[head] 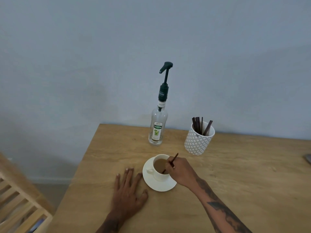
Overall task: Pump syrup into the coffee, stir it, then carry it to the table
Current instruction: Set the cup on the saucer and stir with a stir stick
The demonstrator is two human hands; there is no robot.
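Observation:
A white cup point(159, 173) of milky coffee point(159, 163) stands on a white saucer point(156, 185) on the wooden table point(235, 174). My right hand point(180, 170) pinches a dark stir stick point(173, 159) whose lower end is in the coffee. My left hand point(128, 192) lies flat on the table just left of the saucer, fingers spread. Behind the cup stands a clear syrup bottle point(157, 126) with a dark green pump point(165, 69), its spout pointing left.
A patterned white holder point(198, 140) with several dark stir sticks stands right of the bottle. The table's left edge runs diagonally past my left hand. A slatted wooden piece of furniture point(18, 199) sits lower left. A blue-grey wall is behind.

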